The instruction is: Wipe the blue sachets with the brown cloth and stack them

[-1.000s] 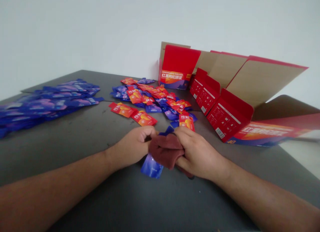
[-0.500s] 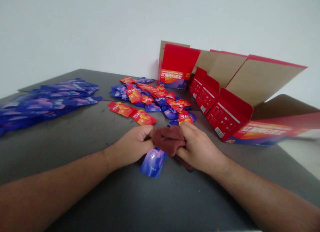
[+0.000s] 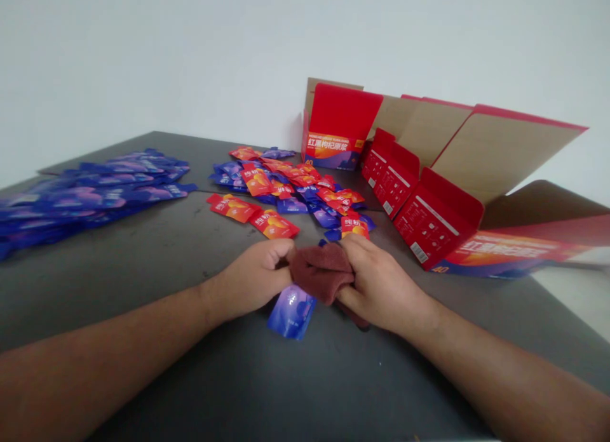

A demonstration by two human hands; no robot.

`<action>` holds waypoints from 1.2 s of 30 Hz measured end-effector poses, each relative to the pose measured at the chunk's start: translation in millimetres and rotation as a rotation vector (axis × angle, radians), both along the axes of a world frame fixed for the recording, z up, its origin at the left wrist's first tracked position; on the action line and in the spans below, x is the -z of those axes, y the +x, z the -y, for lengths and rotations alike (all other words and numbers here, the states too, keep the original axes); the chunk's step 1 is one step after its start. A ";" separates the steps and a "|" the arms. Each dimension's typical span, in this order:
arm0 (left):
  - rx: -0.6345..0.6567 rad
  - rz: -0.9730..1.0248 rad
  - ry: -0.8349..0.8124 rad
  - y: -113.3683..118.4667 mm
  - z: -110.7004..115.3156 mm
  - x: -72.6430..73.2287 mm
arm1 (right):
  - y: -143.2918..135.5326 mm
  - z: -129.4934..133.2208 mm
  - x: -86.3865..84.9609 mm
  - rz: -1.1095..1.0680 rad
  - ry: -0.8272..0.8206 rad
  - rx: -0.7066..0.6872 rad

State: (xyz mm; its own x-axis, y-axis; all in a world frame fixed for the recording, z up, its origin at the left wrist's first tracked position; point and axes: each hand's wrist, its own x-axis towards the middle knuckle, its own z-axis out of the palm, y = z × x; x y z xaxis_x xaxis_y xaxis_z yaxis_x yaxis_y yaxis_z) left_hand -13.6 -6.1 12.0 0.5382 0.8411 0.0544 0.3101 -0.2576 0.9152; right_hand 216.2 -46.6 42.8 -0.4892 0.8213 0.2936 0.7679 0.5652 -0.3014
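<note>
A folded brown cloth (image 3: 320, 272) is held between both hands above the dark table. My left hand (image 3: 260, 275) pinches its left edge, thumb against curled fingers. My right hand (image 3: 379, 280) is wrapped round its right side, and part of the cloth hangs below that hand. Under the cloth a blue-purple sachet (image 3: 291, 314) shows its lower part; its upper end is hidden. Just beyond the hands lies a red-orange sachet (image 3: 355, 226) on top of blue ones.
Red and blue sachets (image 3: 293, 181) lie in a loose heap mid-table. A long pile of blue sachets (image 3: 95, 191) covers the left side. Open red cartons (image 3: 429, 220) line the right, with another open carton (image 3: 332, 151) at the back by the wall.
The cloth has shifted very slightly, covering a little more of the upper end of the blue-purple sachet. Both hands keep their hold on it.
</note>
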 end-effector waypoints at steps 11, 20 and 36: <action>-0.004 -0.011 0.000 1.2 1.0 -4.0 | -2.0 2.0 -2.3 0.003 -0.026 -0.018; -0.005 0.009 -0.022 1.3 0.8 -2.5 | -2.0 1.5 -1.1 -0.004 -0.003 0.031; 0.019 0.012 0.001 0.6 -0.7 -0.7 | -1.0 1.8 -1.3 -0.006 -0.031 -0.063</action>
